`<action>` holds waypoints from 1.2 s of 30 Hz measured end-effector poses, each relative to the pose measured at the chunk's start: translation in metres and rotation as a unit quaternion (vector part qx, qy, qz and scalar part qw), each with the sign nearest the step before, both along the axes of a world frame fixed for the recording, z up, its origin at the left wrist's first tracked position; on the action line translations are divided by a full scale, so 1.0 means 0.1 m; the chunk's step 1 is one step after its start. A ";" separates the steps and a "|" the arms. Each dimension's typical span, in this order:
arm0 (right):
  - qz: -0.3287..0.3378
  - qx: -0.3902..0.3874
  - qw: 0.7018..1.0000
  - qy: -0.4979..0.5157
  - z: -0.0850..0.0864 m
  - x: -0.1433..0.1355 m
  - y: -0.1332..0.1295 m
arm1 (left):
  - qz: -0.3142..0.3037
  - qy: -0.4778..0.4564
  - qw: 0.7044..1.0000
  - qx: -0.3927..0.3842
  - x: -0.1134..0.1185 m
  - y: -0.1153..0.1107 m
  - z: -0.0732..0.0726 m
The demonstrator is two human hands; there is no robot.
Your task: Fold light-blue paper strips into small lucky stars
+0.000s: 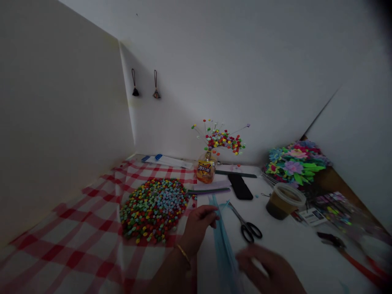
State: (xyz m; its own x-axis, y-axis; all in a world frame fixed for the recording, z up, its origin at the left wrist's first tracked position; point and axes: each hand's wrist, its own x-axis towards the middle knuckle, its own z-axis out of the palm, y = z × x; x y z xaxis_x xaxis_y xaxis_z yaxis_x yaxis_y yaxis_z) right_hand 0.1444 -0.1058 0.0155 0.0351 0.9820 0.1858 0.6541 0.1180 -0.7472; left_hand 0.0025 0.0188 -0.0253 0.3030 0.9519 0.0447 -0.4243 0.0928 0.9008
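Note:
My left hand (200,222), with a gold bracelet at the wrist, is closed in a pinch on a thin light blue paper strip at its fingertips. Below and beside it lies a bundle of long light blue paper strips (222,245) running toward me. My right hand (269,265) is at the bottom, right of the bundle, smeared by motion; its fingers curve toward the strips, and whether they hold one cannot be made out. Black-handled scissors (249,230) lie on the white surface between and beyond my hands. Left of my left hand spreads a heap of small colourful folded paper stars (156,208).
A bottle (206,169) holding wired stars stands at the back. A black phone (240,186), green and lilac strips (210,190) and a cup of brown liquid (283,200) are nearby. Fuzzy flowers (294,163) and red-handled pliers (333,241) lie right. A checked cloth (76,237) covers the left.

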 end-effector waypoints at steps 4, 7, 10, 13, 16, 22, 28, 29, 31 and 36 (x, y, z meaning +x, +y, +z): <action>-0.002 0.052 0.998 0.039 0.27 -0.12 0.83 | 0.015 -0.018 0.999 0.036 -0.03 -0.01 0.04; 0.049 0.016 0.998 0.045 0.24 -0.14 1.08 | 0.022 0.010 0.998 0.060 -0.04 0.00 0.04; 0.069 0.002 0.997 0.034 0.13 -0.09 1.05 | 0.021 0.054 0.994 0.090 -0.02 0.01 0.00; 0.045 -0.019 0.999 0.025 0.03 -0.01 0.98 | 0.013 0.095 0.991 0.097 0.01 0.00 -0.06; 0.041 -0.034 0.998 0.019 -0.01 0.04 0.96 | 0.017 0.118 0.989 0.085 0.02 -0.02 -0.08; 0.040 -0.036 0.996 0.072 -0.02 0.03 0.94 | 0.014 0.111 0.989 0.095 -0.04 -0.09 0.05; 0.060 -0.048 0.949 0.307 -0.07 -0.04 0.89 | -0.016 -0.008 0.998 0.067 -0.08 -0.10 0.08; 0.067 -0.051 0.941 0.329 -0.07 -0.05 0.89 | -0.022 -0.024 0.997 0.064 -0.08 -0.10 0.08; 0.078 -0.056 0.927 0.362 -0.05 -0.07 0.88 | -0.041 -0.070 0.996 0.042 -0.08 -0.10 0.09; 0.115 -0.080 0.905 0.401 0.00 -0.13 0.86 | -0.064 -0.097 0.993 -0.005 -0.10 -0.12 0.12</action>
State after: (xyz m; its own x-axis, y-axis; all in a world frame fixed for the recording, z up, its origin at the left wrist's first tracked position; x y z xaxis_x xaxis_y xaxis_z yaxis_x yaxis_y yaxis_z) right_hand 0.1314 -0.0200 0.0155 -0.1121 0.9926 0.0465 -0.1344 0.0312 -0.9904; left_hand -0.0075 0.0071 -0.0129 0.4075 0.9072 0.1043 -0.5742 0.1658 0.8017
